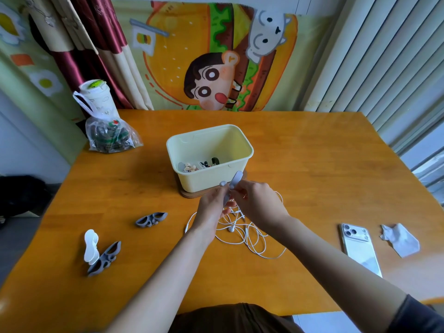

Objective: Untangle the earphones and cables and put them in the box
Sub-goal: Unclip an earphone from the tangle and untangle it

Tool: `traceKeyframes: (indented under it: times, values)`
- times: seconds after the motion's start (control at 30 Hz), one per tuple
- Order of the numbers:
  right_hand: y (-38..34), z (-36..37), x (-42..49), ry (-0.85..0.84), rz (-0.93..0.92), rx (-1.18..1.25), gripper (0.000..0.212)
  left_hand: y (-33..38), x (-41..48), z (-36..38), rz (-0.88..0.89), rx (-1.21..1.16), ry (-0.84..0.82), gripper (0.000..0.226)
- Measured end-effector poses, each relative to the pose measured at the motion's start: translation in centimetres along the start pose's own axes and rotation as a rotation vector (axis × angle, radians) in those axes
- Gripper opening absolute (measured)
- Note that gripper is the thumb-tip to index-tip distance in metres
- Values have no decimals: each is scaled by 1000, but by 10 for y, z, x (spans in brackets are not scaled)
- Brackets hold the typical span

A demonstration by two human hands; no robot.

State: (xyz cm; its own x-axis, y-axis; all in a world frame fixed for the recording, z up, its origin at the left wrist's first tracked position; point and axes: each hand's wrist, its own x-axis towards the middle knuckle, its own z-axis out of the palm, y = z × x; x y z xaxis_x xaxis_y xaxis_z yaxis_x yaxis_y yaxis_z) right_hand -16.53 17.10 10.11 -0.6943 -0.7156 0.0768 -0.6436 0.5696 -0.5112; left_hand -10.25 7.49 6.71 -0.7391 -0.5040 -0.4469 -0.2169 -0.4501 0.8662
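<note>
Just before box (240,138), grey winder (234,182) gripped by left hand (212,205) and right hand (258,203), fingers of both curled round it. White earphones (247,239) lying tangled on table (312,164) beneath hands. Risk: knot tightened if cord is tugged through loops

Setting: a home dining corner, with an orange wooden table (312,164) against a wall hung with a cartoon burger cloth (182,56), a red-and-cream curtain (96,44) at left, vertical blinds (384,56) at right, and a lidded drink cup (97,97) and plastic bag (110,135) on the tabletop.
</note>
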Motion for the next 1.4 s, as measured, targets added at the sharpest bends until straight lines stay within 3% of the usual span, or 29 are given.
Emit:
traceKeyframes:
  times: [0.33,0.53,0.93,1.13,1.4]
  values:
    - [-4,4,-1,-11,62,68,20,-5,0,0,15,16,15,23]
    - [-7,3,1,-19,68,-47,23,-4,3,1,74,46,22,28]
    - [-6,10,2,16,45,-31,30,-4,6,3,88,-126,-7,22]
    - [-4,10,2,16,90,29,24,4,1,5,71,-199,7,19]
    - [-7,11,2,28,75,29,23,-4,7,-1,115,-93,40,18]
